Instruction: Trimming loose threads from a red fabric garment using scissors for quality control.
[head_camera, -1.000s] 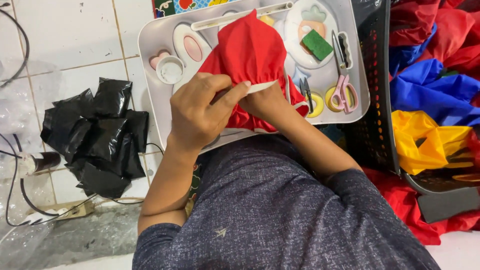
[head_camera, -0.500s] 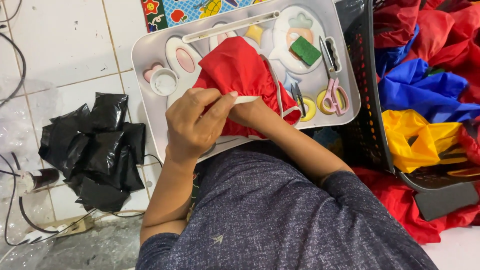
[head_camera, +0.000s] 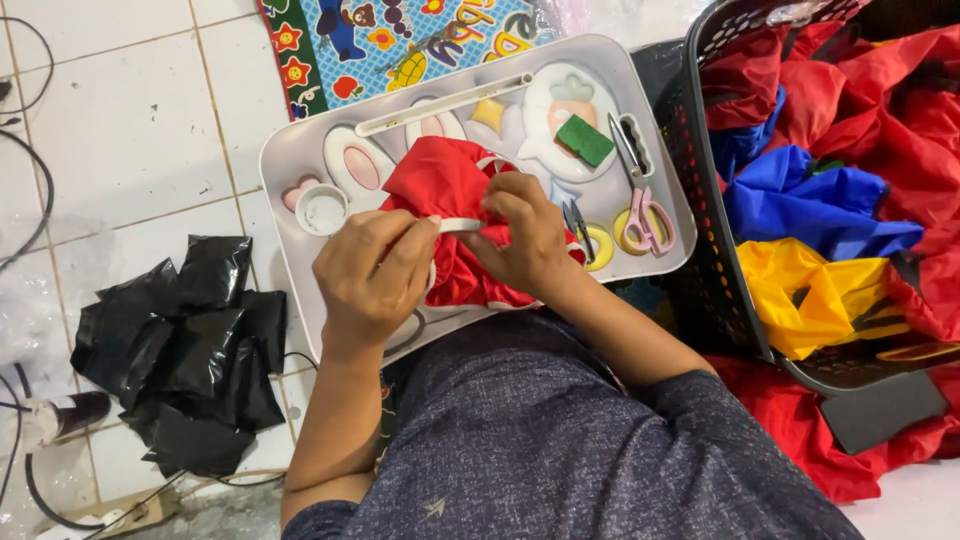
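A bunched red cloth (head_camera: 440, 185) lies on a white moulded tray (head_camera: 300, 160) over my lap. My left hand (head_camera: 365, 285) pinches one end of a narrow white band (head_camera: 460, 226) that runs along the cloth's edge. My right hand (head_camera: 525, 235) grips the cloth and the band's other end, fingers curled on top. The lower part of the cloth is hidden under both hands.
On the tray lie pink-handled scissors (head_camera: 645, 220), yellow-handled scissors (head_camera: 590, 240), a green block (head_camera: 585, 140) and a small white cup (head_camera: 322, 210). A black basket (head_camera: 700, 250) at the right holds red, blue and yellow cloths. Black plastic bags (head_camera: 185, 350) and cables lie on the tiled floor at the left.
My right hand has come out from under the cloth and now sits on top of it. The white band is drawn out between both hands. The view has tilted, so the tray sits lower.
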